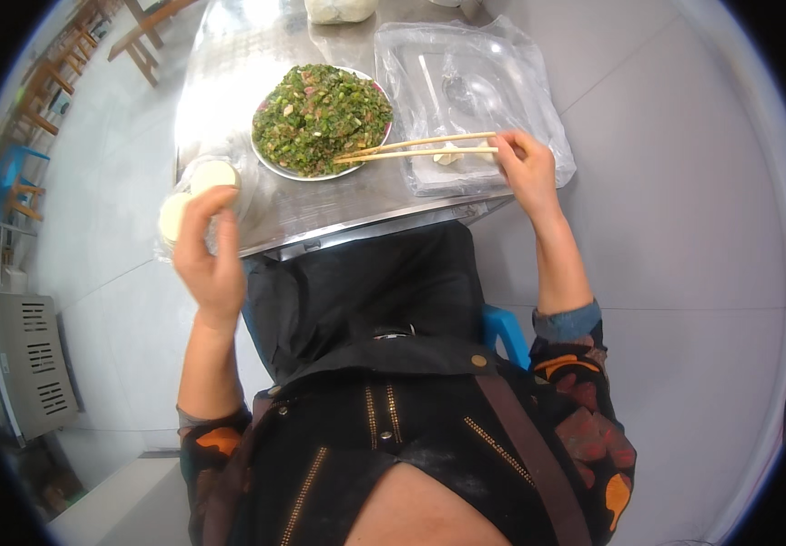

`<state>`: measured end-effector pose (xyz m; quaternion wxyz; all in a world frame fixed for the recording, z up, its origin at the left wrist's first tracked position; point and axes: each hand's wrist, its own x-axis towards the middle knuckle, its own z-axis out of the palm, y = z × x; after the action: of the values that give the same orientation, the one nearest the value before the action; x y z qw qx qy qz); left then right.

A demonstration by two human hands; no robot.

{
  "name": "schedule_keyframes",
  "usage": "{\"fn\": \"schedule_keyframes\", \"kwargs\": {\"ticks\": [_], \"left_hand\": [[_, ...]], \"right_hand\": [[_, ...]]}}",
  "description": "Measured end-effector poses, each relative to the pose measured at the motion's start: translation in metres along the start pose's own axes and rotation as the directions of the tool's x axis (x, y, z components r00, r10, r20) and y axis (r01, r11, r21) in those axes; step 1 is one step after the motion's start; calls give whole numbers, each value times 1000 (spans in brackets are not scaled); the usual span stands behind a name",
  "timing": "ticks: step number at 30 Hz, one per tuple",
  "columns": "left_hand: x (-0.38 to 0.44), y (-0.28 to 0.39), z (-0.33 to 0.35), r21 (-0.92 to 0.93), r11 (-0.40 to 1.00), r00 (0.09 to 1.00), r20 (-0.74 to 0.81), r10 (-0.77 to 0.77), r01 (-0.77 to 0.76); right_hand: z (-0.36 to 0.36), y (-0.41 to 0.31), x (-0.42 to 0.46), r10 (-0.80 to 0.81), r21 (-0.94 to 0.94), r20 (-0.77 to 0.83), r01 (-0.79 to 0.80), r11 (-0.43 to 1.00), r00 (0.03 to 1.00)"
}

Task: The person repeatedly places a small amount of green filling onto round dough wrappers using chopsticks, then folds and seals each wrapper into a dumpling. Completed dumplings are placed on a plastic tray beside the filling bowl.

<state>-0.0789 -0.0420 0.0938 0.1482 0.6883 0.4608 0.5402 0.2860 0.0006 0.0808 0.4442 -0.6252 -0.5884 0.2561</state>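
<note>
My right hand (528, 167) holds a pair of wooden chopsticks (427, 145). Their tips touch the lower right edge of a chopped green filling (324, 116), which is heaped on a white plate (277, 167) and flecked with pink bits. My left hand (210, 252) is over two stacks of round pale dough wrappers (215, 175), its forefinger at the edge of the farther stack. Thumb and forefinger are apart, and I see nothing between them. Under the chopsticks, small white folded dumplings (449, 155) lie on a plastic-covered tray (420, 181), partly hidden by my right hand.
A whitish wrapped lump (341, 9) sits at the far side of the steel table (290, 211). Clear plastic film (246, 164) lies around the wrappers. A blue plastic stool (510, 334) is below the table's edge. Wooden benches (140, 48) stand on the floor at upper left.
</note>
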Motion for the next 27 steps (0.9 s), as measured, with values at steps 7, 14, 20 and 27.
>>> {"fn": "schedule_keyframes", "kwargs": {"ticks": [7,14,20,27], "left_hand": [[-18,14,109,4,968,907,352,233,-250],[-12,-13,178,32,908,858,342,383,-418],[-13,-20,184,18,918,869,328,370,-397],[-9,5,117,-15,899,882,185,432,-438]], "right_hand": [[43,27,39,-209,204,154,176,963,966],[56,34,30,-283,41,102,280,959,954],[55,31,22,-132,111,162,115,987,978],[43,2,8,-324,-28,82,327,945,943]]}}
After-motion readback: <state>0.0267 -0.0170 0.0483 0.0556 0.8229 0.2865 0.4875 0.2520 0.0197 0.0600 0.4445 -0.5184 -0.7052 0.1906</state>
